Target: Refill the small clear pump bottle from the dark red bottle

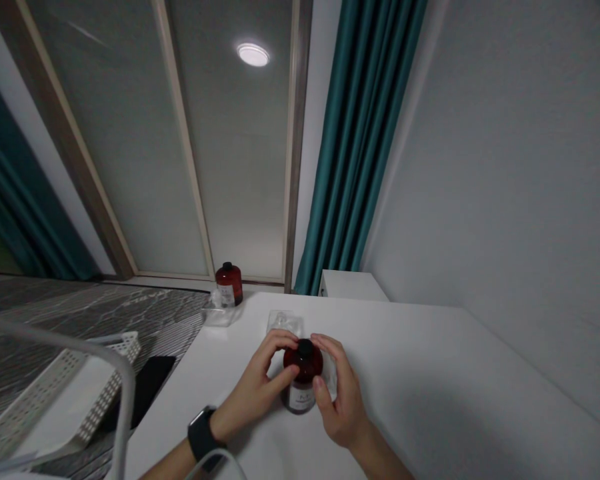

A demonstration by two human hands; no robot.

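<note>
Both my hands close around a dark amber bottle [304, 368] with a black cap and a white label, standing on the white table [430, 380]. My left hand [257, 390], with a black watch [203, 435] on its wrist, curls its fingers over the bottle's shoulder. My right hand [341, 393] wraps the bottle's other side. A clear glass bottle [284, 323] stands just behind my hands. A clear item [330, 377] shows beside my right fingers, partly hidden. Farther back, a second amber bottle [229, 284] stands by a clear container [220, 313].
A white perforated basket [65, 393] and a black phone-like slab [147, 390] lie left of the table, over a grey patterned floor [95, 310]. A curved white tube [125, 400] crosses the near left. A white cabinet [351, 285] and teal curtains [360, 147] stand behind.
</note>
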